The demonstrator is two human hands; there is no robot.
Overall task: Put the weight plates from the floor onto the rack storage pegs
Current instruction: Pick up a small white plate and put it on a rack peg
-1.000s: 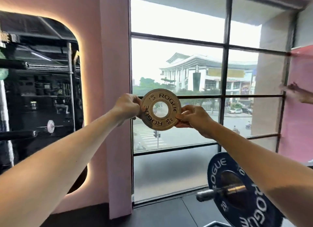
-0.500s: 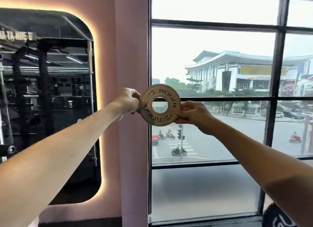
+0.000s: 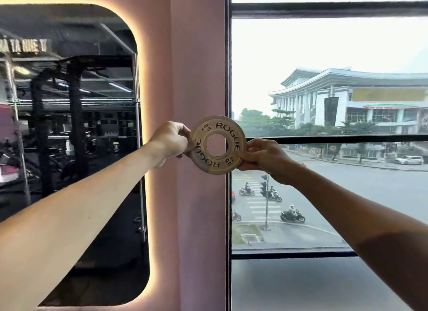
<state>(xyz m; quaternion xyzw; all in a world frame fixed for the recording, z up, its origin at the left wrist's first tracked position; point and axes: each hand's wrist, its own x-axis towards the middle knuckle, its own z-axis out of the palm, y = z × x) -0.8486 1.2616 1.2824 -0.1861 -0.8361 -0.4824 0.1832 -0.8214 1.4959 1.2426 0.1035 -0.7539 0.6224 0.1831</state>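
View has swung left since earlier: blue plate gone, mirror (image 3: pixel 69 130) larger. Small weight plate (image 3: pixel 217 144) held upright at arm's length before pink wall (image 3: pixel 196 67), left hand (image 3: pixel 170 140) and right hand (image 3: pixel 261 157) pinching opposite rims.

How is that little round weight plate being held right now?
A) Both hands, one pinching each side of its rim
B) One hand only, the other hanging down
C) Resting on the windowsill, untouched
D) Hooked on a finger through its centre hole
A: the left hand grips the left edge of the small plate and the right hand grips its lower right edge, with the centre hole open and nothing through it.
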